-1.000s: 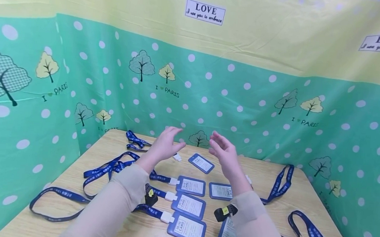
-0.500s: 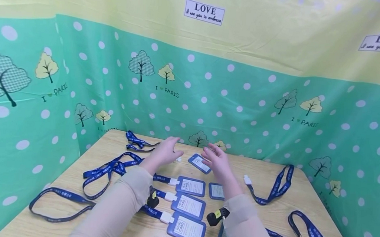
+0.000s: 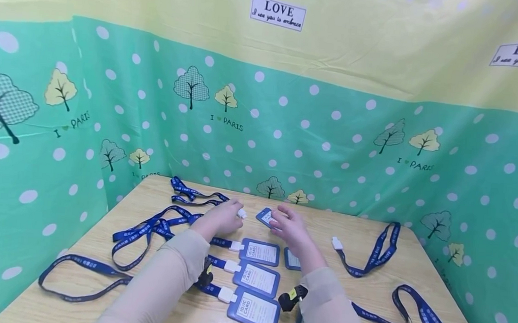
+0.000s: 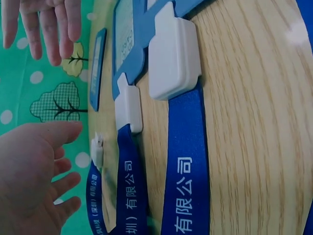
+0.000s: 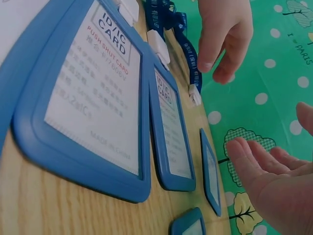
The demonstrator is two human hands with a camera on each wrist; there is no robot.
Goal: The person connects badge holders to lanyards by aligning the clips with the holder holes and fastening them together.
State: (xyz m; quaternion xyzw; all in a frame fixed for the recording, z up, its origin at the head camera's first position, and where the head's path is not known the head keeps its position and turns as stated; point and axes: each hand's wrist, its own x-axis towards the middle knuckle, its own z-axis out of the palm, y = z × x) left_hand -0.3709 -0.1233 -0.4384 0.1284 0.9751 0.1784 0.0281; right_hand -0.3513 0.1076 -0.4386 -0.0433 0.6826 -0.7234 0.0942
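My left hand [image 3: 221, 219] is over the far part of the table, fingers loosely bent, close to the white clip [image 3: 242, 213] of the farthest blue lanyard [image 3: 201, 195]. In the right wrist view that clip [image 5: 194, 94] lies just below the left fingertips. A loose blue badge holder [image 3: 264, 215] lies at the far middle, partly hidden behind my right hand [image 3: 291, 229]. That hand hovers with spread, relaxed fingers and holds nothing. In the left wrist view, the left palm [image 4: 29, 171] and fingers are bare, above the same clip [image 4: 97, 151].
Several badge holders clipped to blue lanyards, such as the nearest one [image 3: 254, 310], lie in a column nearer me. Another holder [image 3: 293, 259] sits under my right forearm. Lanyards [image 3: 372, 261] lie on the right. A dotted green curtain [image 3: 333, 152] stands behind the wooden table [image 3: 343, 310].
Both hands have come down toward the table, the left one to the far lanyard's clip, the right one beside the loose badge holder, partly covering it.
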